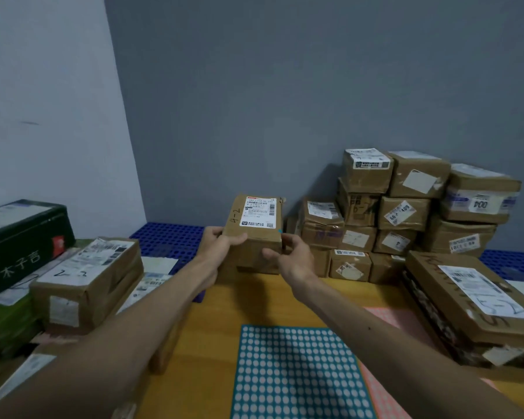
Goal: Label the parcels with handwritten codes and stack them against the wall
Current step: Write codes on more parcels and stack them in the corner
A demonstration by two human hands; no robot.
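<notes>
A brown cardboard parcel with a white shipping label and a handwritten code on top is held out beyond the table's far edge. My left hand grips its near left corner, thumb on top. My right hand holds its near right side, and a small teal thing shows at the fingers. A stack of several brown parcels stands against the grey wall to the right. The parcel is apart from that stack, to its left.
A teal sheet of white dot stickers lies on the wooden table, a pink sheet beside it. A long flat parcel lies at right. At left are a taped parcel and a dark green box. A blue plastic pallet covers the floor.
</notes>
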